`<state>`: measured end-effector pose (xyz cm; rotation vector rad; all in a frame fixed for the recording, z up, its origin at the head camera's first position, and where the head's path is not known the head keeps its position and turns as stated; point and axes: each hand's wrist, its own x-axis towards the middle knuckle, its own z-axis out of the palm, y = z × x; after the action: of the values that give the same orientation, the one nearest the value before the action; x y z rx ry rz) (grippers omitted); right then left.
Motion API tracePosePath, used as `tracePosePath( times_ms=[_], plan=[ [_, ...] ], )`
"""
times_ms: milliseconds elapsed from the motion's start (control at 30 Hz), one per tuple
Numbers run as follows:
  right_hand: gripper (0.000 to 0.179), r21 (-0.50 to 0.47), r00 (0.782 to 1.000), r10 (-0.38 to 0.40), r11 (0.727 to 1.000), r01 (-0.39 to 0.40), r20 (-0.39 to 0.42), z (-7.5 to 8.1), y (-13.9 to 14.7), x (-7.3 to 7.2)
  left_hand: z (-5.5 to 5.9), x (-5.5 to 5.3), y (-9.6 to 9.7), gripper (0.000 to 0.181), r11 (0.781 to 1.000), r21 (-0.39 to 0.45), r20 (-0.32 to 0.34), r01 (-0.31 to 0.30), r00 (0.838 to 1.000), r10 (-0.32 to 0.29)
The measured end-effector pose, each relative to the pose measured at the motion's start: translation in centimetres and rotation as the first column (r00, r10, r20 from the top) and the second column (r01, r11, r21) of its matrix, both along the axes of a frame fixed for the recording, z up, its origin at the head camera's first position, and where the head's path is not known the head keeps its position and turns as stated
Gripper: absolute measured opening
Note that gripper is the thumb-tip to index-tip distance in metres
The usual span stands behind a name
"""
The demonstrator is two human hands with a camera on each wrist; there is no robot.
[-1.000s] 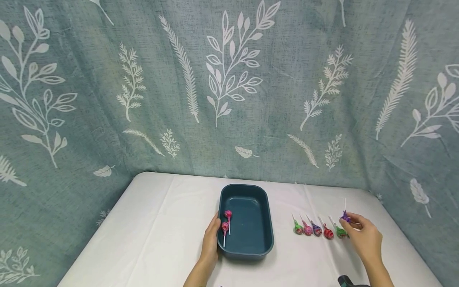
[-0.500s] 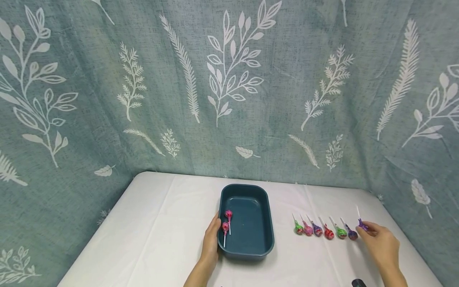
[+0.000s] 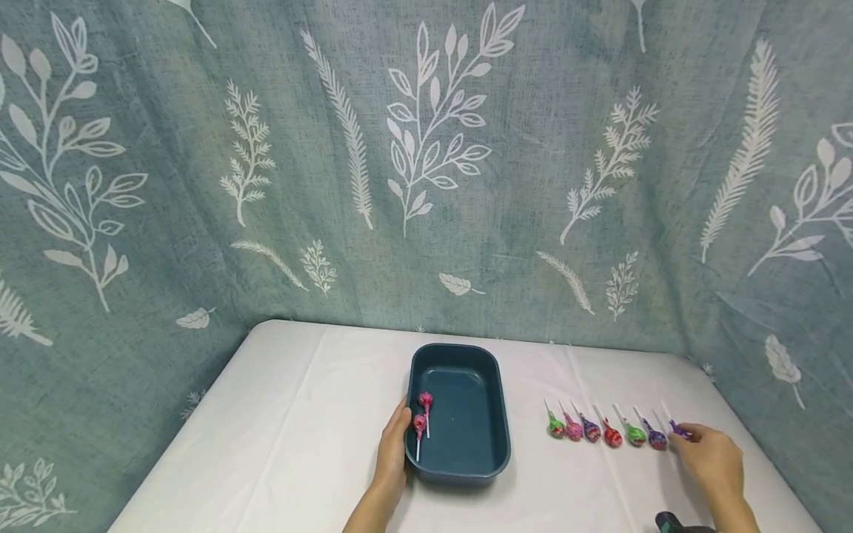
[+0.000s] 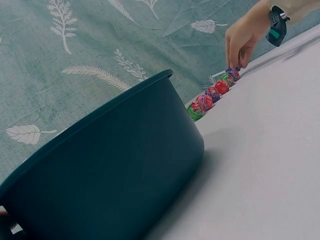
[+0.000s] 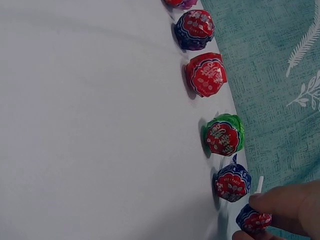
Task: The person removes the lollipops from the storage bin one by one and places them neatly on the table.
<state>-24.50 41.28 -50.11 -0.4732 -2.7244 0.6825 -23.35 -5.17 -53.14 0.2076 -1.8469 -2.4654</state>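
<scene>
The person's right hand (image 3: 713, 457) pinches a purple-wrapped lollipop (image 3: 680, 430) at the right end of six lollipops (image 3: 612, 437) lined up on the white worktop (image 3: 300, 422). The left hand (image 3: 390, 449) touches a teal tray (image 3: 466, 437) bearing two pink lollipops (image 3: 419, 423); its finger curl is unclear.

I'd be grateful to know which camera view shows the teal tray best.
The head view: it looks down into the tray, showing rim, floor and two pink lollipops inside. The left wrist view shows only its outer wall and part of its rim; the right wrist view misses it.
</scene>
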Motion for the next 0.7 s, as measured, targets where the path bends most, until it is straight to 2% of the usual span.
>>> tracePosePath(
  times_ms=[533, 700],
  plan=[
    [0.033, 0.001, 0.999, -0.037, 0.999, 0.037, 0.005, -1.1, 0.0, -0.8, -0.3, -0.1, -0.1, 0.053, 1.0, 0.007, -0.002, 0.018, 1.0, -0.017],
    [0.034, -0.008, 0.998, -0.053, 0.999, 0.054, 0.043, -1.2, -0.2, -0.9, -0.3, -0.1, -0.1, 0.053, 1.0, 0.009, -0.002, 0.015, 1.0, -0.015]
  ],
)
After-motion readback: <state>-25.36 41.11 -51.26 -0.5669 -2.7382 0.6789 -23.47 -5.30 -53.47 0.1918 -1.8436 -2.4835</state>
